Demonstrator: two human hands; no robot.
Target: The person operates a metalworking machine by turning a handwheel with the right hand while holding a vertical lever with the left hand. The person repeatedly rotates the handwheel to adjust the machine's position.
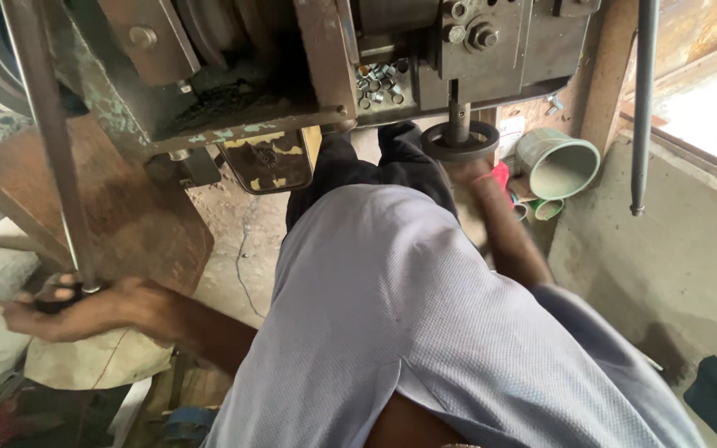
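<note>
I count my two hands, left (68,307) and right (470,195), one lever rod (47,141), one dark ring (460,139), and two green cups (558,164) (548,207).

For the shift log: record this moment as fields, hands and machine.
left hand: closed round the dark grip at the foot of a long metal lever
right hand: blurred, reaching under the round die ring; grasp unclear
machine: worn, rusty press with a tray of small metal pieces
nearby: green cup lying on its side
</note>
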